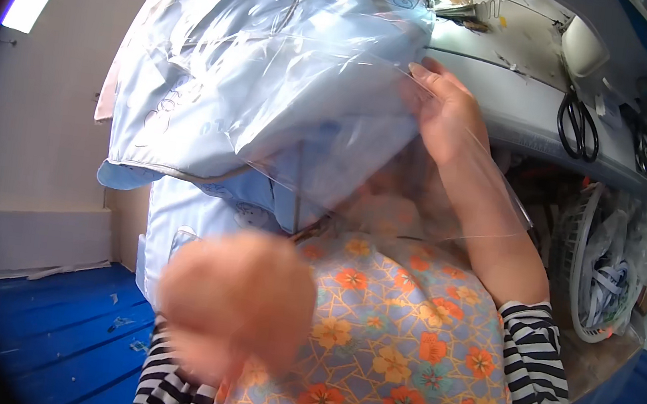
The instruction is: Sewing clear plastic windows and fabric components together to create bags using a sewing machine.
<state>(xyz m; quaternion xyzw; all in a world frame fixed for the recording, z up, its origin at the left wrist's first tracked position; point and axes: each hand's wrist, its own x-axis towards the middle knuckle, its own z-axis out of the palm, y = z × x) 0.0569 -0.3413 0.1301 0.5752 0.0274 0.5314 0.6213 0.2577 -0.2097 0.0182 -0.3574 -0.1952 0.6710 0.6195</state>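
Clear sheet: the film (312, 96) lay loosely over pale-blue fabric (136, 148) in front of the person, creased and glossy, one flap trailing over the right forearm.
Right grip: the right hand (454, 115) pinched the sheet's border between thumb and fingers; whether fabric was caught too could not be told. It probably kept that side from sliding.
Left grip: the left hand (234, 304) hung near the camera, apart from the sheet; blur hid whether its fingers were spread or pressed together.
Apron: the flowered cloth (392, 364) lay just below the flap.
Worktop: its front edge (506, 95) ran beside the right hand, probably limiting rightward movement; a machine (629, 46) stood beyond.
Basket: the white one (579, 258) sat below that edge.
Left side: blue floor (41, 329) gave elbow room before the wall (45, 103).
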